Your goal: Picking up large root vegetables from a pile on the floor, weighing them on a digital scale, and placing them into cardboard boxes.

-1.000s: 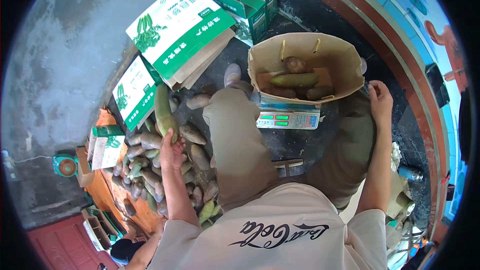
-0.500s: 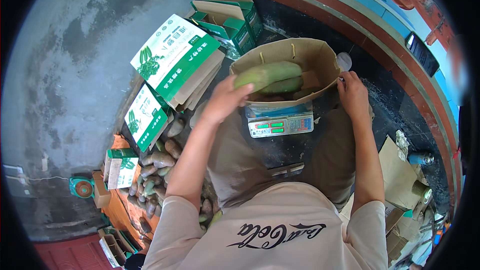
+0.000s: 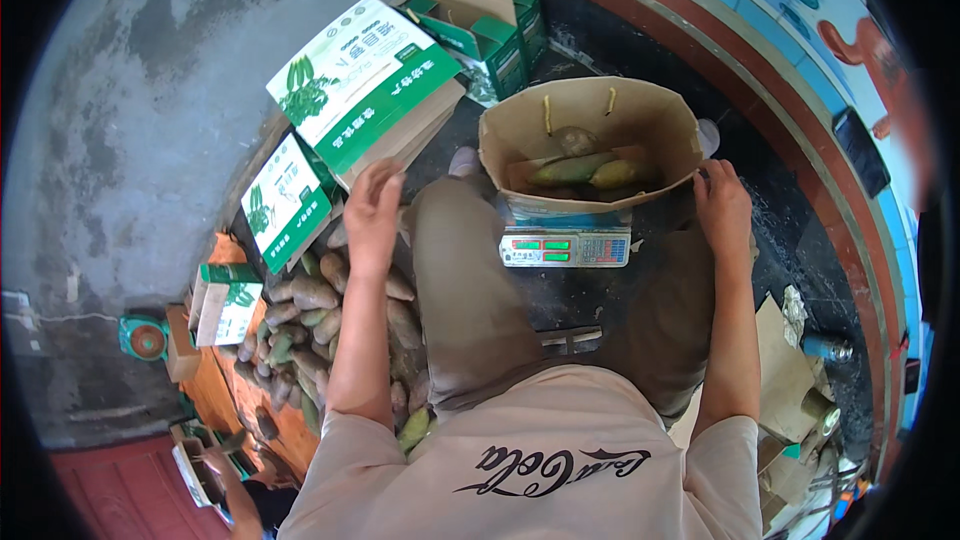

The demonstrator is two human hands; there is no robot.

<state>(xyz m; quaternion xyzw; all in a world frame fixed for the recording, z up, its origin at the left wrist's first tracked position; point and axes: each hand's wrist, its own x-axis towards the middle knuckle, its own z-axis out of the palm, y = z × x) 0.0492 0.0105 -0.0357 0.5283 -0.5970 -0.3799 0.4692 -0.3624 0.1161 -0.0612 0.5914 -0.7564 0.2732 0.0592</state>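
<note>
A brown cardboard carton (image 3: 590, 205) with yellow cord handles stands open on a digital scale (image 3: 565, 248) in front of my knees. Inside it lie several green radishes (image 3: 572, 170), one seen end-on against the far wall. My right hand (image 3: 724, 202) grips the carton's near right rim between thumb and fingers. Away to the left of the carton, my left hand (image 3: 372, 210) is raised over the edge of a radish pile (image 3: 310, 305). Its fingers are apart and slightly bent, with nothing in them.
Green-and-white printed cartons (image 3: 375, 70) stand at the left, with open ones (image 3: 485, 25) behind. Another person's arm (image 3: 238, 495) reaches to a small box at lower left. Flattened cardboard (image 3: 785, 370) and a can lie at the right. A phone (image 3: 862, 152) rests on the ledge.
My left hand has let go of a green radish inside the carton and moved out to the left. My right hand stays on the rim. Another person's arm has appeared at lower left.
</note>
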